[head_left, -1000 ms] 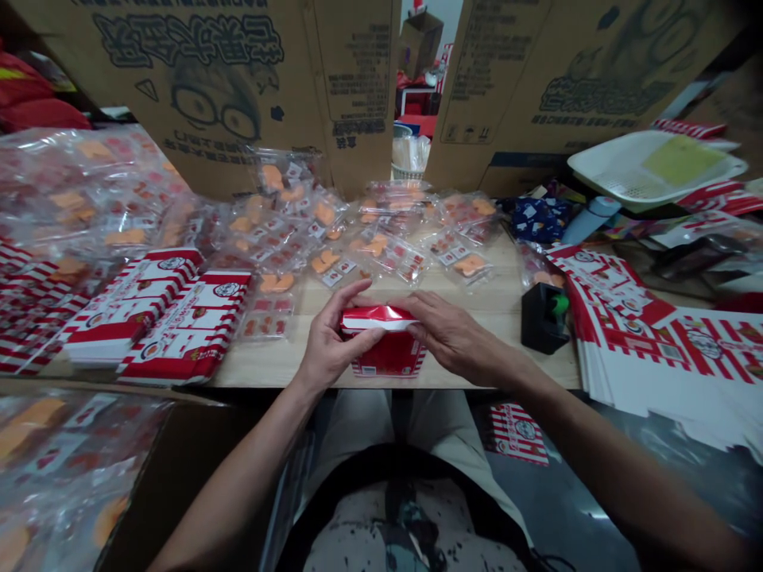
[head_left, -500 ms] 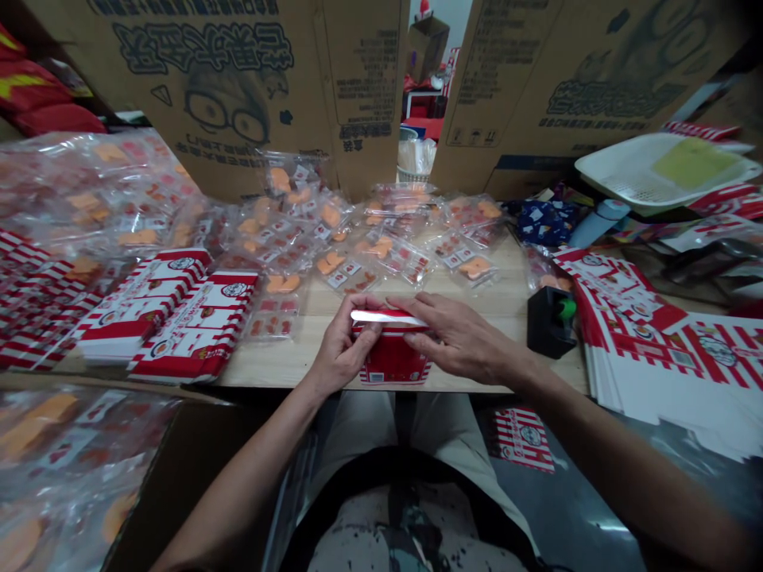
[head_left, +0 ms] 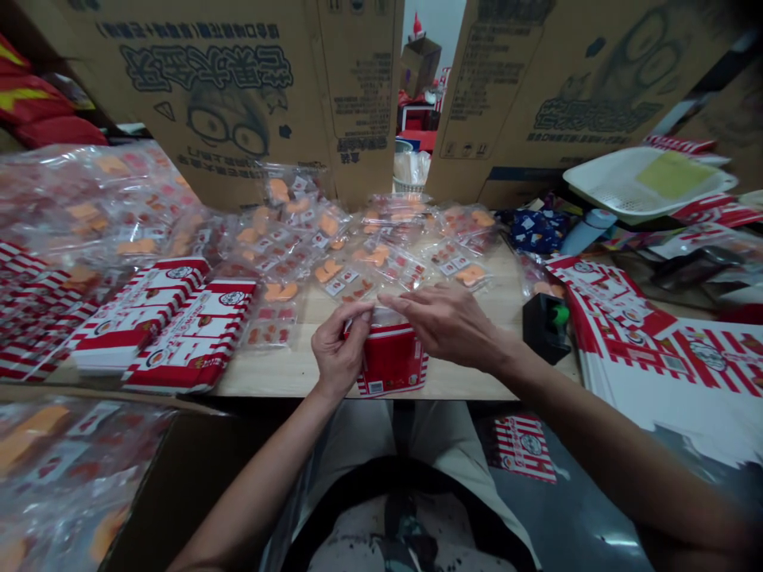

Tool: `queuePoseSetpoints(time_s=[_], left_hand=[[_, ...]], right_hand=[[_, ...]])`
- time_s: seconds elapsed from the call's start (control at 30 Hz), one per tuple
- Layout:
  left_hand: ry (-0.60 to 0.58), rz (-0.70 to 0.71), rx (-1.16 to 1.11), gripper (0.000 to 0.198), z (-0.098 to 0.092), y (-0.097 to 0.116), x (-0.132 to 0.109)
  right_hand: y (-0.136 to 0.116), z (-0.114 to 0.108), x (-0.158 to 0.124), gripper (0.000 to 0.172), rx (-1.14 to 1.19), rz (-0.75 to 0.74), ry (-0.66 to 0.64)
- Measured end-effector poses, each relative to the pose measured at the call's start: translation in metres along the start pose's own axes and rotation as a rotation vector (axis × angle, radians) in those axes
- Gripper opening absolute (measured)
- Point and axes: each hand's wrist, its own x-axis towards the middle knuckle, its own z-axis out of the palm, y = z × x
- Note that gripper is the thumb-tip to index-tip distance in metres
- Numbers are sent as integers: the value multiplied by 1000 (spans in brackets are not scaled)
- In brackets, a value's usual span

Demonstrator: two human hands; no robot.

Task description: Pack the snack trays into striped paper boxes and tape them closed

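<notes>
A small red carton [head_left: 392, 361] stands upright at the near edge of the wooden table [head_left: 494, 306], its top flap folded down. My left hand [head_left: 338, 349] grips its left side, fingers curled round the upper corner. My right hand [head_left: 444, 320] rests over the top right of the carton, fingers stretched toward the flap and pressing on it. What is inside the carton is hidden.
Clear bags of orange and red pieces [head_left: 334, 246] cover the table behind the carton. Two stacks of flat red-and-white striped cartons [head_left: 172, 326] lie to the left, more [head_left: 649, 334] to the right. A black tape dispenser [head_left: 545, 326] stands right of my hand. Large cardboard boxes [head_left: 238, 95] wall the back.
The carton has been tipped more upright and its top flap has gone down flat. My left hand slid from the top to the left side; my right hand rose over the top.
</notes>
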Motion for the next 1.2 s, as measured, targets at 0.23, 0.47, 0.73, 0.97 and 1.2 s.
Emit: queuePoseSetpoints(time_s=[0.23, 0.47, 0.73, 0.97, 1.2], left_hand=[[-136, 30, -115, 21, 2, -5, -4], [-102, -212, -100, 39, 2, -13, -21], [-467, -607, -57, 40, 0, -67, -31], [-543, -684, -248, 53, -10, -79, -18], [-455, -935, -488, 40, -26, -65, -37]], right_hand=[[1, 11, -18, 42, 335, 36, 5], [6, 21, -30, 47, 971, 472, -295], [9, 95, -66, 45, 1108, 832, -304], [28, 108, -72, 41, 911, 660, -142], [23, 105, -82, 46, 1180, 598, -131]])
